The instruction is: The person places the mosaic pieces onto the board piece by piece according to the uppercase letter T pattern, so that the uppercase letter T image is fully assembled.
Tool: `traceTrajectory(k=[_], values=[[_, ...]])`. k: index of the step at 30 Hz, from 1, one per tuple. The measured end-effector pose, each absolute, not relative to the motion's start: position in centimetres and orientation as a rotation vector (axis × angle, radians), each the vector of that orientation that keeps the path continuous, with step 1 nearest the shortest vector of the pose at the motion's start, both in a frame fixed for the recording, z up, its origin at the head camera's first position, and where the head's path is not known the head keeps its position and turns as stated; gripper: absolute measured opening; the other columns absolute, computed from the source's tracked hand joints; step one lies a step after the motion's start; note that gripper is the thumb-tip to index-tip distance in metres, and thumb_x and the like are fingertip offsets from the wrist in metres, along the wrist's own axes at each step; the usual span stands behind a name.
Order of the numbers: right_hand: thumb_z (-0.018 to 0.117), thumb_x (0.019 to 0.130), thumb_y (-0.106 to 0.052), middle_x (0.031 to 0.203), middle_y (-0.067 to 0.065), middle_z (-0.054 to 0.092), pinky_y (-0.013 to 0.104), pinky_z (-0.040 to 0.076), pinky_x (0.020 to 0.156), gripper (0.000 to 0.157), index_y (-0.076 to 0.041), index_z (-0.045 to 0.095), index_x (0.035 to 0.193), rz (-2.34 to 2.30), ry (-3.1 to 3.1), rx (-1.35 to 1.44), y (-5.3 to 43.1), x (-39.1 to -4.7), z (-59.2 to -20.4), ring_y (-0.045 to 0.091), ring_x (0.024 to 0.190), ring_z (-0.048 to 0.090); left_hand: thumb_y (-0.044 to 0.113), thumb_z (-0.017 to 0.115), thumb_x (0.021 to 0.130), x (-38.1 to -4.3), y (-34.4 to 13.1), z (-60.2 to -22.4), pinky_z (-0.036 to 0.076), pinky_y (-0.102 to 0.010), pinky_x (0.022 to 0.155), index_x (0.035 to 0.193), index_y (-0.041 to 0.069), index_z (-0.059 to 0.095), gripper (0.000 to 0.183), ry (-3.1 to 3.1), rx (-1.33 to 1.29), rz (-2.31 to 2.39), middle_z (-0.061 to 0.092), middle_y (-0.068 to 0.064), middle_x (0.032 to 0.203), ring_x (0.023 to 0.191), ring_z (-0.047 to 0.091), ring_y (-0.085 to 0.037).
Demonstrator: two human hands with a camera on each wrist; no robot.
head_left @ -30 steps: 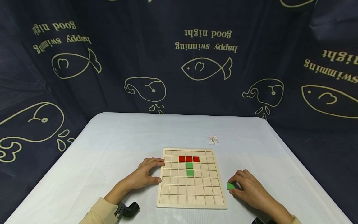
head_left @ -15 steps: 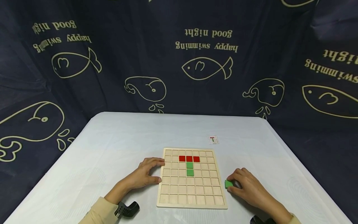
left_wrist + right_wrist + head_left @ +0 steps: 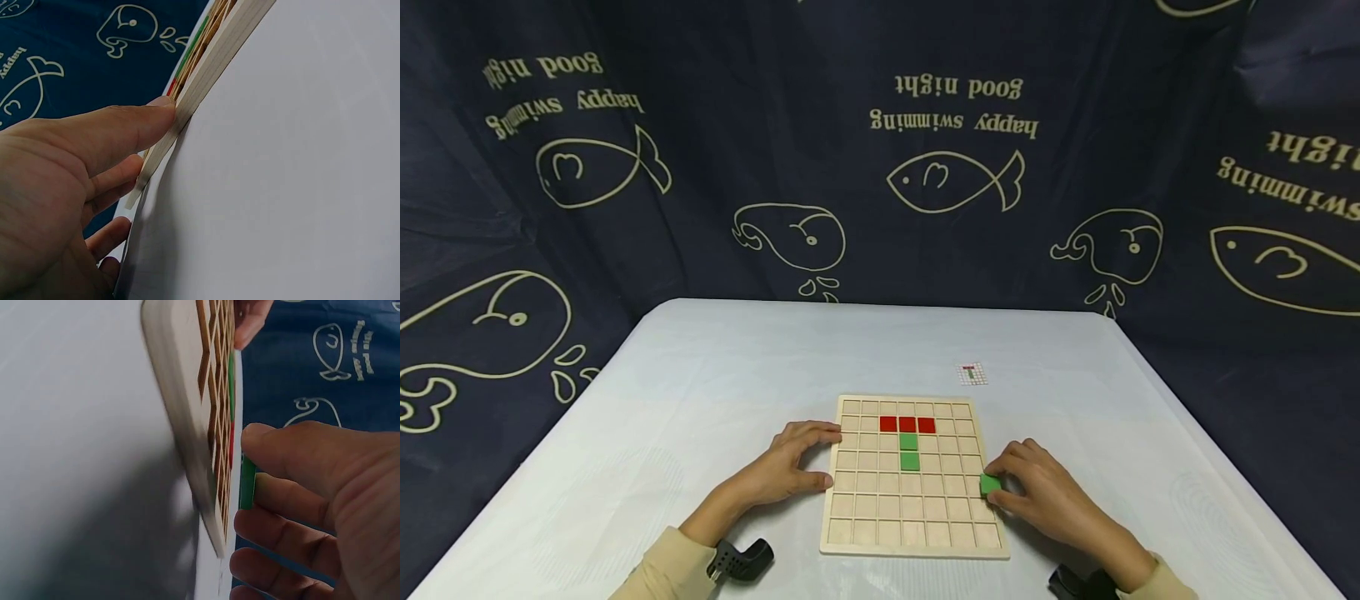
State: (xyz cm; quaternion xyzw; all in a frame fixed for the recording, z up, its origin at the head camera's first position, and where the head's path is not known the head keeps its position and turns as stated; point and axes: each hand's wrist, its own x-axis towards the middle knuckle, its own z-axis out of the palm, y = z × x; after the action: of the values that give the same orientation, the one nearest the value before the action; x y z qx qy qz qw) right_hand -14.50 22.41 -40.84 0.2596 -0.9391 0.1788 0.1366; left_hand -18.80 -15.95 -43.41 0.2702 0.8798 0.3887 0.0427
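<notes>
A wooden grid board (image 3: 867,531) lies on the white table. Three red tiles (image 3: 907,425) form a row in its second row from the back, and two green tiles (image 3: 909,461) run down from the middle one. My right hand (image 3: 1039,492) pinches another green tile (image 3: 989,485) between thumb and fingers, over the board's right edge. In the right wrist view this green tile (image 3: 247,483) appears edge-on, apart from the grid. My left hand (image 3: 781,471) rests against the board's left edge, thumb and fingertips touching its side, as the left wrist view also shows.
A small printed card (image 3: 972,373) with a red and green T pattern lies behind the board, towards the right. A dark blue curtain (image 3: 880,250) with whale and fish drawings hangs behind the table (image 3: 737,367).
My right hand has carried the green tile leftward and slightly away from me, from beside the board to over its right edge. The left hand and the board have stayed in place.
</notes>
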Motion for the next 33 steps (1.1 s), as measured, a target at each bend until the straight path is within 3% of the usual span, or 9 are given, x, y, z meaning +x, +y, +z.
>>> traceTrajectory(k=[33], values=[[0.078, 0.074, -0.033, 0.088, -0.011, 0.059, 0.021, 0.036, 0.070, 0.025, -0.019, 0.071, 0.093, 0.474, -2.712, 0.968, 16.1, -16.3, -40.3, 0.003, 0.079, 0.038, 0.031, 0.075, 0.078, -18.8, -15.9, -43.4, 0.022, -0.055, 0.105, 0.130, 0.013, 0.055, 0.058, 2.697, 0.835, 1.175, 0.044, 0.000, 0.143, 0.131, 0.033, -0.027]])
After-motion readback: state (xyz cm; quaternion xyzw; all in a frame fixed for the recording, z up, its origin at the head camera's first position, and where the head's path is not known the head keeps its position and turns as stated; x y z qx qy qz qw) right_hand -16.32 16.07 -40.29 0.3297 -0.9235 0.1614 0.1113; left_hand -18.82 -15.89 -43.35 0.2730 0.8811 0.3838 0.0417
